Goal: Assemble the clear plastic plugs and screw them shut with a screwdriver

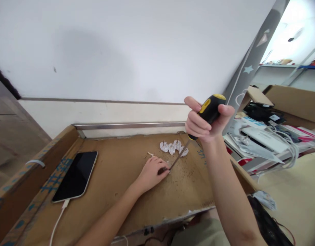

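My right hand (198,125) is raised above the right part of the cardboard, fingers wrapped round the black and yellow handle of a screwdriver (178,157). The screwdriver's long shaft slants down to the left, and its tip is at the fingertips of my left hand (151,172). That hand rests low on the cardboard with its fingers curled together round a small piece. Mostly hidden, the piece shows only a dark part and a pale edge. Just beyond lie several clear plastic pieces (172,147) with upright brass-coloured pins. Small brass and pale bits (150,154) lie behind my left hand.
Cardboard (108,177) with raised sides covers the work surface, with dark specks scattered right of my left hand. A phone (76,176) with a white cable lies at left. A white wall stands behind. Papers, cables and an open carton (293,102) crowd the right side.
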A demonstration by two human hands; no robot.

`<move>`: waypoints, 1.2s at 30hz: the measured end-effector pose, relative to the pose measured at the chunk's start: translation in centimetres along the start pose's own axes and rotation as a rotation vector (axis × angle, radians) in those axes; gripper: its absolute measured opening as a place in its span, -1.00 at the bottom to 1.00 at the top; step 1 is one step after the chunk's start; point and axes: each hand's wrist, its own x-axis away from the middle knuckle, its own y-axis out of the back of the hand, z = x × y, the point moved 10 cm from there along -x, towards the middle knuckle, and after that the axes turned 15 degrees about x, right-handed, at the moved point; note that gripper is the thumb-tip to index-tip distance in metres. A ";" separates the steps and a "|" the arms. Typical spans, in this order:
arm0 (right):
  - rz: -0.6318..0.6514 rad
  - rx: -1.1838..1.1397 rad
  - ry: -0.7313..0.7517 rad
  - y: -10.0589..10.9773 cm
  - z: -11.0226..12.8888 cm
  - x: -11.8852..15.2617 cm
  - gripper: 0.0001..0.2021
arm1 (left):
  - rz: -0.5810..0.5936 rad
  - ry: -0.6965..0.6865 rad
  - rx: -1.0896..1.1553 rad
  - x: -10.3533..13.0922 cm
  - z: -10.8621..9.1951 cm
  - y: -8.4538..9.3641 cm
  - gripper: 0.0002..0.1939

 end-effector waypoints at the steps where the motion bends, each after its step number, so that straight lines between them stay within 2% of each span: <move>1: -0.062 0.024 -0.007 0.4 -0.1 0.0 -0.61 | 0.000 0.006 -0.001 0.0 0.1 0.0 -0.91; 4: -0.329 0.242 -0.079 2.2 0.1 0.9 -0.68 | 0.004 0.021 -0.005 0.0 0.3 -0.1 -0.90; 8: -0.655 0.684 -0.168 3.6 2.2 3.1 -0.72 | 0.019 0.015 -0.002 -0.1 0.3 -0.3 -0.90; 10: -0.701 0.718 -0.101 2.9 3.2 3.3 -0.71 | 0.023 0.022 0.002 -0.1 0.4 -0.3 -0.91; 13: -0.738 0.543 0.084 1.5 4.1 3.1 -0.84 | 0.029 0.041 0.002 -0.1 0.5 -0.4 -0.91; 14: -0.743 0.457 0.117 1.3 4.0 3.1 -0.90 | 0.031 0.044 0.001 0.0 0.5 -0.4 -0.91; 16: -0.703 0.291 0.109 1.2 3.3 2.7 -0.86 | 0.027 0.042 0.000 0.0 0.5 -0.4 -0.91; 17: -0.636 0.217 0.075 1.0 2.8 2.2 -0.82 | 0.024 0.039 0.001 0.0 0.5 -0.3 -0.90; 20: -0.318 0.088 -0.035 -0.5 1.4 0.8 -0.71 | 0.016 0.031 0.003 0.0 0.5 -0.3 -0.90; 21: -0.252 0.091 -0.064 -0.8 1.1 0.6 -0.67 | 0.015 0.030 0.003 0.0 0.5 -0.3 -0.90; 22: -0.245 0.135 -0.093 -0.6 0.8 0.6 -0.65 | 0.012 0.029 0.004 0.0 0.6 -0.3 -0.90; 23: -0.312 0.238 -0.113 0.3 0.9 0.8 -0.66 | 0.008 0.029 0.004 0.0 0.6 -0.2 -0.90; 24: -0.429 0.403 -0.129 1.4 1.3 1.3 -0.69 | 0.005 0.027 0.004 0.0 0.6 -0.2 -0.90; 26: -0.697 0.850 -0.137 3.1 3.5 2.9 -0.81 | 0.001 0.026 0.004 0.0 0.6 -0.2 -0.90; 28: -0.869 1.259 -0.129 2.9 6.2 4.2 -0.80 | 0.003 0.030 0.005 0.0 0.6 -0.2 -0.89; 29: -0.877 1.329 -0.123 2.5 6.8 4.4 -0.75 | 0.005 0.034 0.006 0.0 0.6 -0.2 -0.89; 31: -0.797 1.245 -0.103 2.0 7.1 4.3 -0.78 | 0.005 0.039 0.008 0.0 0.6 -0.2 -0.89; 34: -0.517 0.890 -0.095 0.7 6.0 2.8 -0.95 | 0.005 0.032 0.009 0.0 0.4 -0.1 -0.90; 36: -0.350 0.734 -0.186 -0.1 5.0 1.8 -0.91 | -0.003 0.020 0.011 0.0 0.2 0.0 -0.91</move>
